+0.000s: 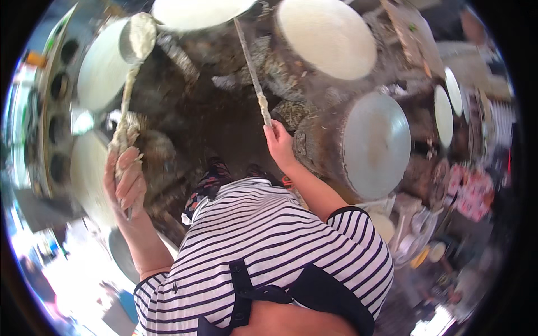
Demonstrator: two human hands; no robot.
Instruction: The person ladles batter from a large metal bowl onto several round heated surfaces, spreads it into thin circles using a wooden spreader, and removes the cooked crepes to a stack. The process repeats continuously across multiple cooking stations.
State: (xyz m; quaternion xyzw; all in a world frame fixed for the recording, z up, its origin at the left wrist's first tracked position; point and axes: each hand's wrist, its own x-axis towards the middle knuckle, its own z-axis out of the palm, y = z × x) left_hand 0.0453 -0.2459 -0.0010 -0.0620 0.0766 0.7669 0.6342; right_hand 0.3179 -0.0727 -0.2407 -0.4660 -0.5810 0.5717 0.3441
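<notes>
My left hand point(126, 179) is closed round the batter-caked handle of a long ladle; its batter-coated head point(142, 35) is over the edge of a round pan point(98, 78) at the upper left. My right hand point(279, 145) grips the crusted lower end of a long, thin flat stick point(246, 56), which reaches up toward a white-coated pan point(199, 7) at the top. Another white-coated round pan point(326, 36) lies to the right of the stick. A grey round pan point(375, 145) sits just right of my right arm.
Several more pans point(443, 115) line the right side, and another point(89, 179) is behind my left hand. A wooden board point(406, 36) lies at the upper right. Pink cloth point(471, 190) and assorted containers point(417, 229) crowd the lower right. Dark floor point(218, 123) shows between the sooty stoves.
</notes>
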